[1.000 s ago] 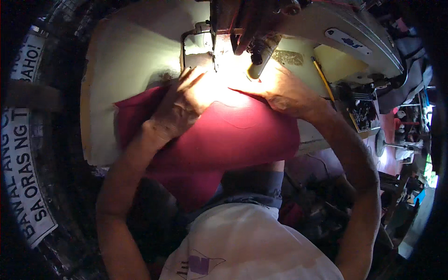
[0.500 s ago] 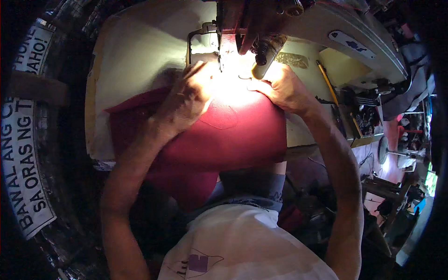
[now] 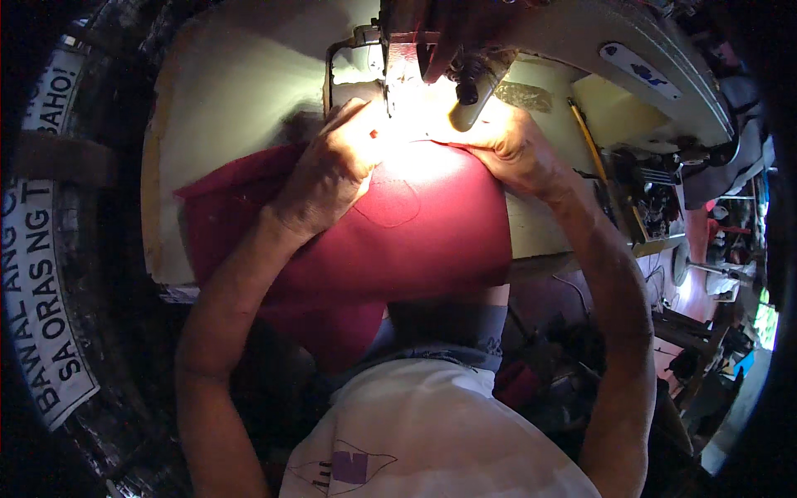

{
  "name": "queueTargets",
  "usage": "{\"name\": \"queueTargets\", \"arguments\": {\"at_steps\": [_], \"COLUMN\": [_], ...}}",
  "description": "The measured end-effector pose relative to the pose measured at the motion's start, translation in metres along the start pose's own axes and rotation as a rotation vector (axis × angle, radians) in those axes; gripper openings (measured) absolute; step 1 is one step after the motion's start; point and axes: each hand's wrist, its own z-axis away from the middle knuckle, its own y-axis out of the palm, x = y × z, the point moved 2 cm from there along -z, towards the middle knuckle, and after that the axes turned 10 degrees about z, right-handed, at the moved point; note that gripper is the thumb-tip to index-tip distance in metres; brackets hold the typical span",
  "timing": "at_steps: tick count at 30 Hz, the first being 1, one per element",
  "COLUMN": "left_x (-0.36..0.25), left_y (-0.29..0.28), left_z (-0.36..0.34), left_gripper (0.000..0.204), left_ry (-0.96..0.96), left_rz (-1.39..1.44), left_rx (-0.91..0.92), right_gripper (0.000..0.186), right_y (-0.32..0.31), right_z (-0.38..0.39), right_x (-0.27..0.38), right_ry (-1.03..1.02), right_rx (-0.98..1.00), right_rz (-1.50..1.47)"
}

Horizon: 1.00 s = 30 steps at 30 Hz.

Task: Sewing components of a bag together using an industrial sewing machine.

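**Red cloth (image 3: 440, 236) is lying farther left across the table (image 3: 199, 108) than a second ago**

Your right hand (image 3: 519, 153) is pinching the cloth's upper right edge. Your left hand (image 3: 336, 158) is curling over the upper left part; glare is hiding its fingertips, so I cannot tell whether it is gripping. Between your forearms, the cloth is filling mid-frame and drooping over the table's near edge. It is looking light, soft and pliant, likely creasing easily; its upper edge, either side of the bright patch, is offering the best hold. At upper centre, the sewing machine (image 3: 552, 29) is crowding your fingers, its rounded post (image 3: 475, 100) standing beside your right hand. Farther right, a yellow stick (image 3: 588, 137) is lying clear of the cloth.
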Motion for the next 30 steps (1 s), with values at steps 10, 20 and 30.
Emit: {"name": "queueTargets", "arguments": {"at_steps": [10, 20, 30], "left_x": [-0.002, -0.004, 0.001], "left_y": [0.003, -0.012, 0.011], "left_z": [0.006, 0.012, -0.005], "left_gripper": [0.011, 0.009, 0.026], "left_ry": [0.089, 0.058, 0.052], "left_rz": [-0.202, -0.152, -0.075], "left_rx": [0.149, 0.154, 0.072], "right_gripper": [0.051, 0.023, 0.022], "right_y": [0.0, -0.018, -0.018], "right_z": [0.0, -0.001, 0.0], "right_x": [0.005, 0.006, -0.003], "right_ry": [-0.131, 0.0, 0.206], "right_rx": [0.142, 0.117, 0.025], "right_rz": [0.237, 0.29, -0.088]}}
